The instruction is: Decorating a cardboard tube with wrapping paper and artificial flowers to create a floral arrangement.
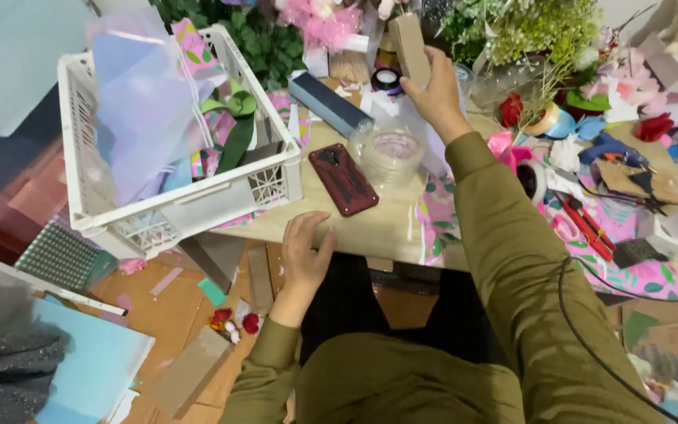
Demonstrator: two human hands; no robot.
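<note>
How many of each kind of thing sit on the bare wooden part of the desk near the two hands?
White plastic crate: 1
Red phone case: 1
Clear tape roll: 1
Dark long box: 1
Brown block in the right hand: 1
Total: 5
The left hand rests at the desk edge.

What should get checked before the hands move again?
1. Right hand grips the brown cardboard piece: ok.
2. Left hand rests flat at the table edge, holding nothing: ok.
3. Red phone lies fully on the table: ok.
4. Clear tape roll sits right below the raised arm, easy to bump: not ok.
5. White crate overhangs the table edge: not ok.
6. What lies behind the cardboard piece: cannot tell.
</note>
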